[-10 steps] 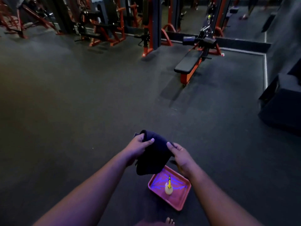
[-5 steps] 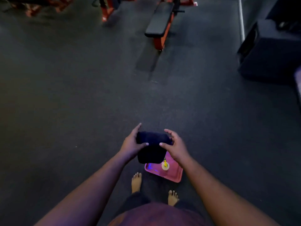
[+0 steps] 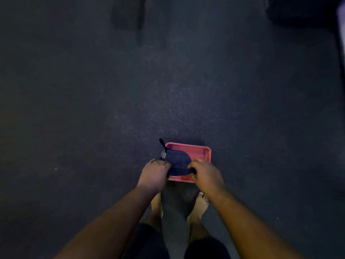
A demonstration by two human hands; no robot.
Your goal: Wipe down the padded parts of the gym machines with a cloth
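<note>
A dark navy cloth [image 3: 178, 163] with a small grey tag sits at lower centre over a pink tray [image 3: 200, 150]. The floor [image 3: 93, 100] around them is dark charcoal with fine pale speckles. Black shorts [image 3: 149, 242] show at bottom centre.

Cloth [image 3: 178, 162]: dark navy fabric, soft and matt, with a small grey label at its far-left corner. Tray [image 3: 202, 150]: pink plastic, smooth, slight sheen on the rim. Floor [image 3: 168, 81]: dark rubber-like surface, matt, finely speckled and grainy. Shorts [image 3: 205, 248]: dark matt cloth.
</note>
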